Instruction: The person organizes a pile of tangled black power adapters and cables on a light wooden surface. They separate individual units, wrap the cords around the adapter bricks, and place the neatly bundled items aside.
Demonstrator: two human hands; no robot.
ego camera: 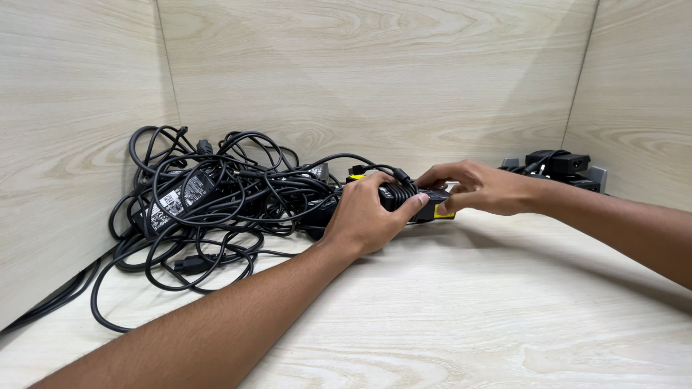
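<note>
My left hand (369, 214) grips a black power adapter brick (425, 202) with its cable wound around it, thumb pressed on the near side. My right hand (481, 187) reaches in from the right and pinches the same adapter at its far end, by a yellow label. The adapter rests low over the light wooden table (461, 317), at the right edge of a tangled pile of black cables and adapters (209, 205).
A second black adapter with a white label (175, 199) lies in the tangle on the left. More dark adapters and a grey block (566, 167) sit in the back right corner. Pale wood walls enclose the left, back and right.
</note>
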